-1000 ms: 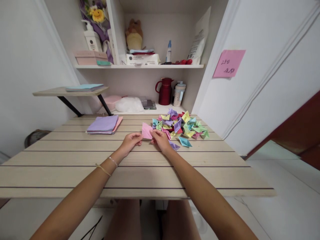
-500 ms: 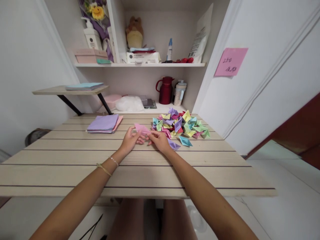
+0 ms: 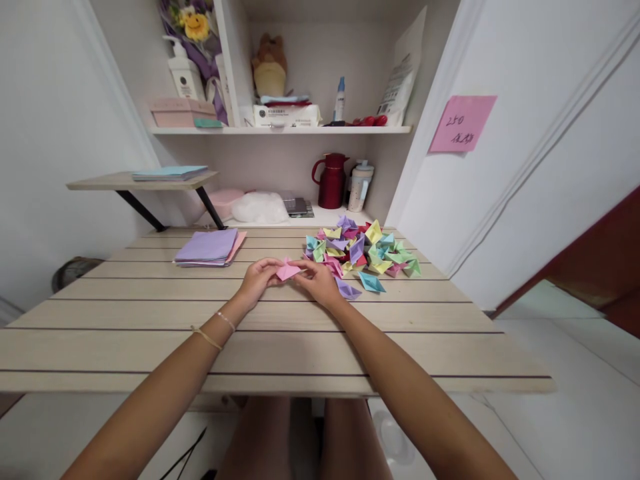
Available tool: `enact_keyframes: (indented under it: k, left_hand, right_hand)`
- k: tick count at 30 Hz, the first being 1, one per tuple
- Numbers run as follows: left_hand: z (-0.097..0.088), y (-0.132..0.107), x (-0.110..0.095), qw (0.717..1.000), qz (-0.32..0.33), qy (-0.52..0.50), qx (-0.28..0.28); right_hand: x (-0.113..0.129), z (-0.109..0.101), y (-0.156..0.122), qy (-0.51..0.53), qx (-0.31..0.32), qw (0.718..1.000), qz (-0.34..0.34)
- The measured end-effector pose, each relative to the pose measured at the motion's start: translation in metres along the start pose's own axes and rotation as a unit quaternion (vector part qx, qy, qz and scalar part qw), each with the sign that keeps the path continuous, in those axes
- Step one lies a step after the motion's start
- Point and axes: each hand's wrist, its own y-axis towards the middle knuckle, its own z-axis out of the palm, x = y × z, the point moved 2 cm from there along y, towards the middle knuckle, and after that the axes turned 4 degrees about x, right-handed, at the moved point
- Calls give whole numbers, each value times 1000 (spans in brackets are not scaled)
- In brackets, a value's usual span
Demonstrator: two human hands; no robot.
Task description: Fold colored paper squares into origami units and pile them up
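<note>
A folded piece of pink paper is held between my two hands above the desk. My left hand grips its left side, with the fingers closed on the edge. On its right side, my right hand pinches the paper with thumb and fingers. Just right of my right hand lies a heap of folded paper boats in several colours. A purple paper boat and a blue paper boat sit at the heap's near edge.
A stack of coloured paper lies at the desk's back left, below a small raised shelf bearing more paper. Behind the desk stand a red jug and a pale bottle. A pink note hangs on the right wall.
The pink paper has been turned and lowered slightly between my hands, and now shows a more compact, pointed shape. My fingers have shifted to grip its two sides.
</note>
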Motion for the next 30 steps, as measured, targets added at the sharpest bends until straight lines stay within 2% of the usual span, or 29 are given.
enact_keyframes:
  k: [4,6,11,14,20,23,27,30]
  left_hand:
    - [8,-5,-6,997,-5,-19,69]
    - [12,-7,-8,996,-1,-11,85]
    - [12,-7,-9,995,39,94,24]
    - [9,-5,-9,986,56,154,5]
    - [7,-5,-11,990,65,126,1]
    - [9,-6,-11,988,59,136,31]
    - [14,-9,-5,986,13,127,105]
    - [15,-9,-2,991,-17,76,110]
  right_hand:
    - [2,-1,0,86,-20,996,31]
    - [3,-1,1,131,-33,990,48]
    - [-2,-1,2,168,-58,980,88]
    - [-5,0,3,163,-56,981,89]
    - [2,3,1,169,-31,983,55]
    - [4,3,0,170,-28,984,52]
    - [1,2,0,160,-22,985,66]
    - [-1,1,1,176,-32,981,73]
